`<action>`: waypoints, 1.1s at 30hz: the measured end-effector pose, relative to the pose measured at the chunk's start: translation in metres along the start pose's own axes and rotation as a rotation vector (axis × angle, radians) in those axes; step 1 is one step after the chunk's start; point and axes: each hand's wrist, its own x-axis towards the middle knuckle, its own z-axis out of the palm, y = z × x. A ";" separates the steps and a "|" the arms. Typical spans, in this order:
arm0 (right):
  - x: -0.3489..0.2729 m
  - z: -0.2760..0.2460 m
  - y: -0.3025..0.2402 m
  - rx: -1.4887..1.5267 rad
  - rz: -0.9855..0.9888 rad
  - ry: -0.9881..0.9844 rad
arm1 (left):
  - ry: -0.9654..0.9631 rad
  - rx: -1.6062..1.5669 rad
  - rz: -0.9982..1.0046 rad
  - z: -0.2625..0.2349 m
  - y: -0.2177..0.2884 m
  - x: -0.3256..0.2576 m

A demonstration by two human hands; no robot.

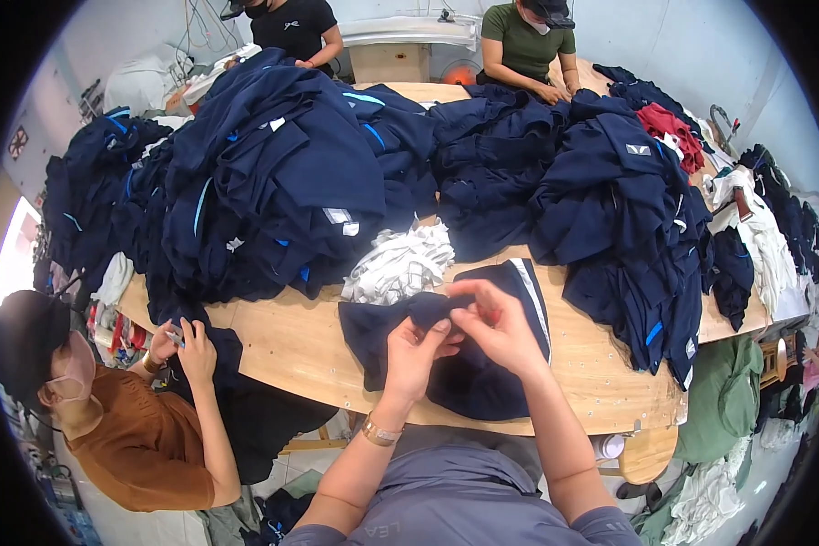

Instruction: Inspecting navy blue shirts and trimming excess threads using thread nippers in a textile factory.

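Observation:
A navy garment with a white stripe along its right side lies at the table's near edge in front of me. My left hand, with a bracelet at the wrist, is closed on a bunched part of this garment and lifts it a little. Close beside it, my right hand has its fingers curled and thumb and forefinger pinched together by the raised fabric. What those fingertips hold is too small to make out. A heap of white cloth pieces lies just beyond the garment.
Large piles of navy garments cover the table's left and far side, with another pile at right. A co-worker in brown handles navy cloth on my left. Two more people work across the wooden table. Green cloth hangs at right.

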 end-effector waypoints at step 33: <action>-0.036 0.006 0.030 -0.823 -0.260 0.275 | -0.128 -0.677 -0.125 0.003 -0.015 -0.014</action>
